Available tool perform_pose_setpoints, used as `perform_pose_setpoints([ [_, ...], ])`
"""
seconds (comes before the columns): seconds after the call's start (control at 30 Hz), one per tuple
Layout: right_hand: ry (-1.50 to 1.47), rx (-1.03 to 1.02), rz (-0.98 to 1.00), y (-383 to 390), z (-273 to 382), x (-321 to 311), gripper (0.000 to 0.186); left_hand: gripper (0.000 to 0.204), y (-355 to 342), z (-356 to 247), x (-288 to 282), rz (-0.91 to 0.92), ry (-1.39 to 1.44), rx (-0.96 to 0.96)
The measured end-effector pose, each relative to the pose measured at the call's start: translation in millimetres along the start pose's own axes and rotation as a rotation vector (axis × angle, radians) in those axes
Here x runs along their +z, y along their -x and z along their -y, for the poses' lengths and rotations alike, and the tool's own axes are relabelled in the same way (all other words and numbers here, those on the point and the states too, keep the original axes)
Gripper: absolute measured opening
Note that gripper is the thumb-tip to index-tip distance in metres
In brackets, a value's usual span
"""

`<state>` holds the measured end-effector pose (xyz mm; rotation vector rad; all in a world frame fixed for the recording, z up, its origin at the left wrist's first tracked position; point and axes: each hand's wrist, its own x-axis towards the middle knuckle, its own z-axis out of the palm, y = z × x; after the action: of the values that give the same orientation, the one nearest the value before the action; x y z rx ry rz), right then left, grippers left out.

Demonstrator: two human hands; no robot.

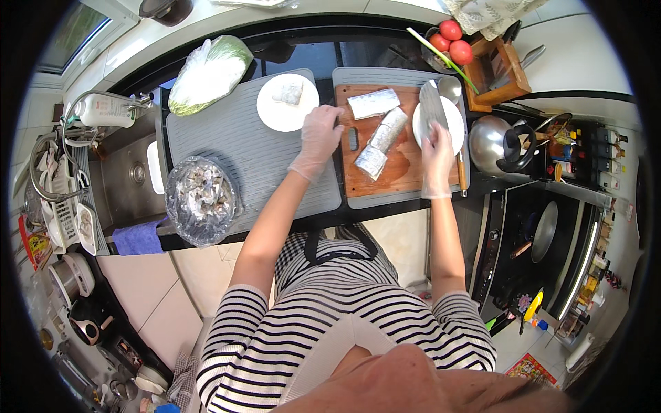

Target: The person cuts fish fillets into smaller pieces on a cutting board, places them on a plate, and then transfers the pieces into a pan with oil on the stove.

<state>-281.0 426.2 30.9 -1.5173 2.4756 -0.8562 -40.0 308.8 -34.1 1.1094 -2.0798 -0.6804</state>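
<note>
My right hand (436, 153), in a clear plastic glove, grips a kitchen knife (432, 104) by its hidden handle. The wide blade points away from me over a white plate (454, 125) on the right. Silvery fish pieces (387, 131) lie on the wooden cutting board (399, 182), one crosswise at the top and others in a slanting row. At the board's left edge is my gloved left hand (321, 138), its thumb and forefinger apart and nothing visible between them. Another white plate (268, 113), just beyond that hand, bears a fish piece (288, 91).
Left on the grey mat (268, 172) are a cabbage (212, 74) and a plastic-lined bowl (202, 199) of greyish pieces. Beyond them is the sink (120, 175). A kettle (489, 146), knife block (497, 72) and tomatoes (451, 43) stand right. A wooden-handled tool (462, 175) lies beside the board.
</note>
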Motion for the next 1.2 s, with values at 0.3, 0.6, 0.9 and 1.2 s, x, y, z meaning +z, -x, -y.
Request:
perform_pose_setpoints([
  [0.3, 0.24, 0.03, -0.012, 36, -82, 4, 0.061, 0.04, -57, -21, 84, 0.187, -0.412, -0.033],
  [0.6, 0.15, 0.185, 0.137, 4, -67, -5, 0.062, 0.053, -74, -25, 89, 0.259, -0.442, -0.167],
  [0.9, -0.408, -0.005, 0.415, 43, -65, -62, 0.037, 0.062, 5, -34, -4, -0.145, -0.152, -0.253],
  [1.2, -0.21, -0.315, 0.773, 80, -60, -43, 0.029, 0.068, 124, -56, -18, -0.183, -0.191, -0.6],
])
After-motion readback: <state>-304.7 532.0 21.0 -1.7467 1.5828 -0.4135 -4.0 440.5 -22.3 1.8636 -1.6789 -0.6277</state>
